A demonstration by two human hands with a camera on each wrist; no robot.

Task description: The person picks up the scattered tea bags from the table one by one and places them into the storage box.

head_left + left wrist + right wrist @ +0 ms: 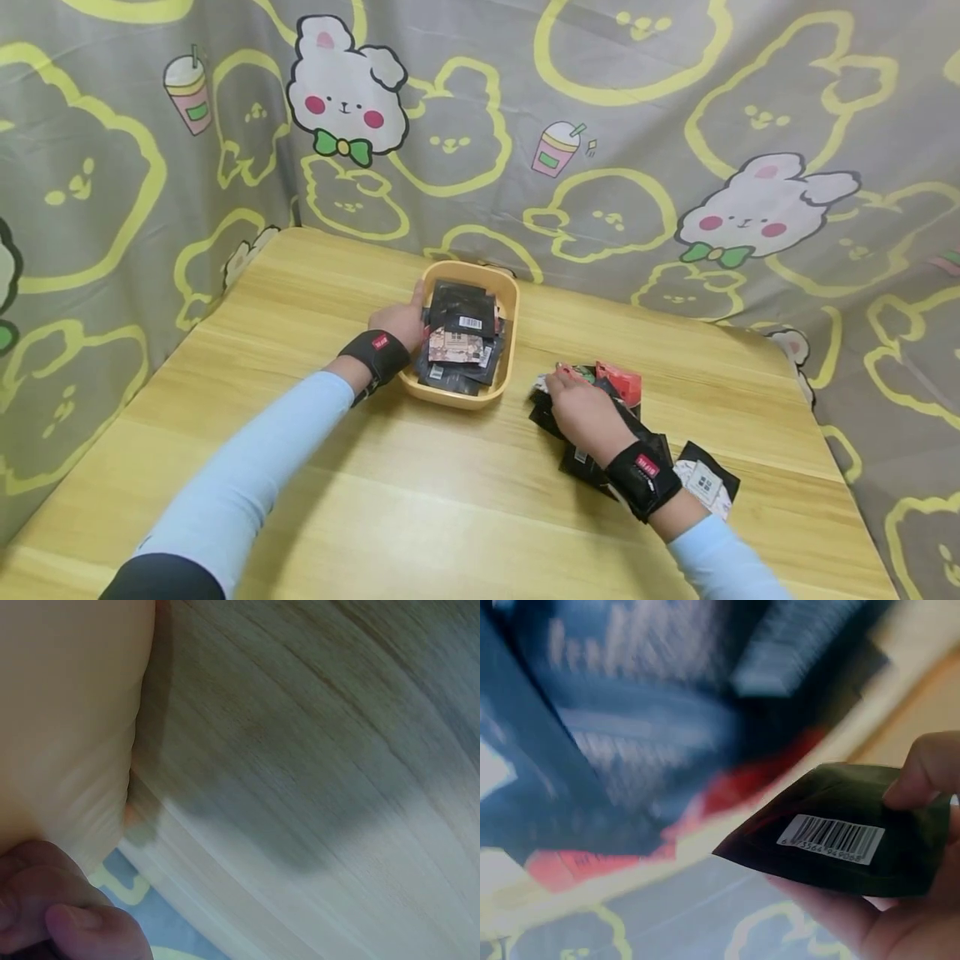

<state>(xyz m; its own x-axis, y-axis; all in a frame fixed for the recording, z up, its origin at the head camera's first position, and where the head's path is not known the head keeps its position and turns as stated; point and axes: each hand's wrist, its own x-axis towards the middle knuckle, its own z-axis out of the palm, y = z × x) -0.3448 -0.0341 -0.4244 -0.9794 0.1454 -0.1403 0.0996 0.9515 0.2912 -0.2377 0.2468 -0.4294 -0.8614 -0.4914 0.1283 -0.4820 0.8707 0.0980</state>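
Observation:
My left hand [397,323] holds the left side of a yellow plastic bin [513,333]. In the left wrist view, its curled fingers lie at the far end of the bin's wall [67,727]. Black sachets [459,307] and a patterned pinkish one [454,345] fill the bin. Right of the bin, my right hand [588,415] is over a loose pile of sachets. Between thumb and fingers it pinches a black sachet [832,832] with a white barcode label facing the wrist camera. More dark sachets blur close to that camera.
A red packet [622,382] sticks out at the pile's back edge. One black-and-white sachet [707,482] lies apart, near the right wrist. All stand on a wood-grain table [420,500], with a cartoon-print curtain [480,133] behind and along both sides.

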